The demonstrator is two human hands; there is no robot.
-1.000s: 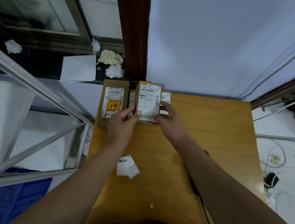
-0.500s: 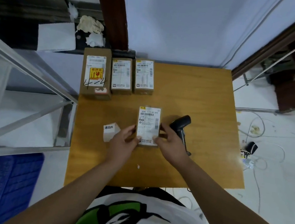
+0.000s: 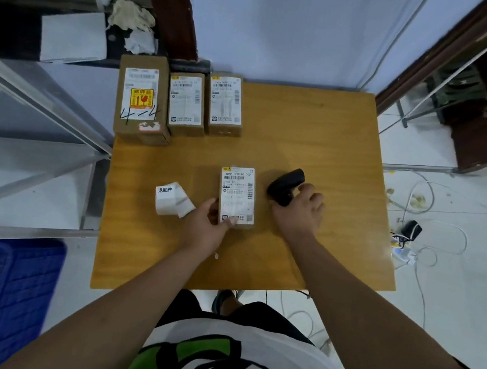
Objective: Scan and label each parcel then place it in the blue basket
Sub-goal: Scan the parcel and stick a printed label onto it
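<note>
The wooden worktop (image 3: 318, 138) carries everything; the blue basket (image 3: 8, 287) stands low at the person's left, well apart. Three waiting parcels (image 3: 186, 103) lie side by side at the far left corner. The step in hand is, I judge, the scanning of one parcel (image 3: 238, 190), which lies flat near the middle of the worktop. The left hand (image 3: 204, 230) holds its near end, fingers (image 3: 212, 208) at the side and thumb on top. The right hand (image 3: 299, 215), just beside, has its fingers curled round the black scanner (image 3: 285, 185). The next move calls for raising the scanner and aiming it at the barcode. The parcel is a small brown carton; a white printed label covers nearly all its top, with the barcode at the far end. White sticker slips (image 3: 173, 198) lie near its left side, probably for the labelling.
</note>
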